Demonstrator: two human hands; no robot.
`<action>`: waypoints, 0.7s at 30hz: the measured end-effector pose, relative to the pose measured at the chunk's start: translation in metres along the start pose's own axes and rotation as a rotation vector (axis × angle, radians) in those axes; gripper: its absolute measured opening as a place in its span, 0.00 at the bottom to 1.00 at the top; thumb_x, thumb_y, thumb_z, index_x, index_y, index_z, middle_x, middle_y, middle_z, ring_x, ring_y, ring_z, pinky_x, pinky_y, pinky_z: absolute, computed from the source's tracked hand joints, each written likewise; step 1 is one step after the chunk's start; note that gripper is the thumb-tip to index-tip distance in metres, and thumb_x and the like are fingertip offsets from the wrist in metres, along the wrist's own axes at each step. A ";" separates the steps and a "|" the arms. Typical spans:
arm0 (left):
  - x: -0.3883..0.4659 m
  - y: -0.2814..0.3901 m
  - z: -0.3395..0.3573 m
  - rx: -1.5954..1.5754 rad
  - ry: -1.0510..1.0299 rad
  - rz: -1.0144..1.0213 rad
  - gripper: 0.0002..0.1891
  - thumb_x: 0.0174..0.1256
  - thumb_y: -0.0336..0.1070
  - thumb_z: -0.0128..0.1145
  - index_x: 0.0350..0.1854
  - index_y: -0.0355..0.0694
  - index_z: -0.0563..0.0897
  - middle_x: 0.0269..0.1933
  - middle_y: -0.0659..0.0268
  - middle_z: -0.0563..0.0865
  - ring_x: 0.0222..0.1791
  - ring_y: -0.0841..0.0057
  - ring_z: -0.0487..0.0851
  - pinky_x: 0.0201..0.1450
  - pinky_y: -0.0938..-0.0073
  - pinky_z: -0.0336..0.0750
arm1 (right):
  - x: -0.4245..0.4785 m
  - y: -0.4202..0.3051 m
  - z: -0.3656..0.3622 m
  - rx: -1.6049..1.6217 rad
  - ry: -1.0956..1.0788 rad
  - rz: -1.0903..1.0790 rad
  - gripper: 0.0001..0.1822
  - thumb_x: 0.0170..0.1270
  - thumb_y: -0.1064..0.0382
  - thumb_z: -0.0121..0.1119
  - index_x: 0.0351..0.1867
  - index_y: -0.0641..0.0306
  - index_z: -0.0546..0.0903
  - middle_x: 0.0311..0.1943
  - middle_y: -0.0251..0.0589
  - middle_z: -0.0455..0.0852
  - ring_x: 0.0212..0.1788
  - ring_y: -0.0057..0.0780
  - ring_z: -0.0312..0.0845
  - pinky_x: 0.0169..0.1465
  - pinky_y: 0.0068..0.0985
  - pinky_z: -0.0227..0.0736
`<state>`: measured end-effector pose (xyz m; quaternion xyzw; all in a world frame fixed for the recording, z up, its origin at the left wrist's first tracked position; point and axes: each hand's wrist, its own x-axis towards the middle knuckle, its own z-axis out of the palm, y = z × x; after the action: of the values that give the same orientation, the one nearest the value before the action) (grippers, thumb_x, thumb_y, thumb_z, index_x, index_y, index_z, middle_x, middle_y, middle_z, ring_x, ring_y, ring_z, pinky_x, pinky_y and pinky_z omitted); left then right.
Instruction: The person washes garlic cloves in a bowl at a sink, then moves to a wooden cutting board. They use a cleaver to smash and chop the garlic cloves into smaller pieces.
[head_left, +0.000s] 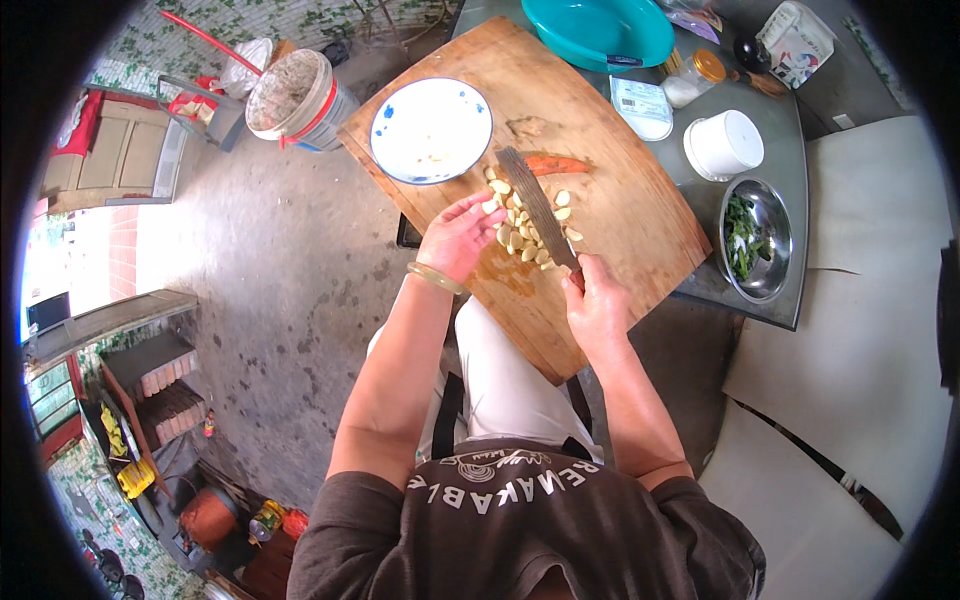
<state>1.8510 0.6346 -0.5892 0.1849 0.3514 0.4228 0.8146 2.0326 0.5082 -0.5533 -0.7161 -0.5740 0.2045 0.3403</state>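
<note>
My right hand (600, 304) grips the handle of a kitchen cleaver (536, 202) with a dark, worn blade. The blade slants over a pile of pale peeled garlic cloves (517, 238) on a thick wooden cutting board (637, 202). My left hand (459, 234) is at the pile's left side, with one pale clove (490, 206) between its fingertips. Behind the blade lies an orange piece of carrot (559, 164), partly covered by it. A white dish (431, 124) with blue flowers and a blue rim stands on the board's far left, holding a few small pale bits.
Right of the board, a dark table (780, 300) bears a steel bowl of leafy greens (750, 240), a white tub (724, 145), an orange-lidded jar (694, 79) and a plastic package (642, 107). A teal basin (600, 34) stands behind. A crusted bucket (292, 97) is at far left.
</note>
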 end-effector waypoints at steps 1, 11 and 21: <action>0.000 0.002 -0.004 0.024 0.008 0.008 0.11 0.64 0.29 0.56 0.47 0.33 0.77 0.44 0.58 0.84 0.43 0.71 0.84 0.38 0.79 0.75 | 0.000 -0.001 0.001 0.006 -0.006 -0.009 0.13 0.53 0.70 0.61 0.40 0.64 0.73 0.34 0.47 0.80 0.31 0.47 0.79 0.33 0.38 0.74; -0.001 0.016 -0.028 0.130 0.287 0.034 0.04 0.63 0.27 0.57 0.37 0.36 0.77 0.39 0.57 0.85 0.35 0.74 0.83 0.34 0.82 0.75 | -0.004 -0.011 0.016 0.111 -0.073 -0.071 0.14 0.52 0.72 0.60 0.41 0.66 0.73 0.34 0.48 0.79 0.32 0.48 0.79 0.34 0.37 0.74; -0.004 0.010 -0.040 0.201 0.267 0.127 0.06 0.61 0.22 0.56 0.39 0.33 0.78 0.37 0.59 0.84 0.37 0.73 0.83 0.39 0.79 0.78 | -0.011 -0.019 0.022 0.052 -0.065 -0.165 0.15 0.51 0.70 0.61 0.41 0.65 0.73 0.35 0.49 0.80 0.32 0.48 0.79 0.33 0.37 0.75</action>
<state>1.8148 0.6374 -0.6094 0.2293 0.4844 0.4571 0.7098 2.0014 0.5050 -0.5559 -0.6503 -0.6362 0.2136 0.3559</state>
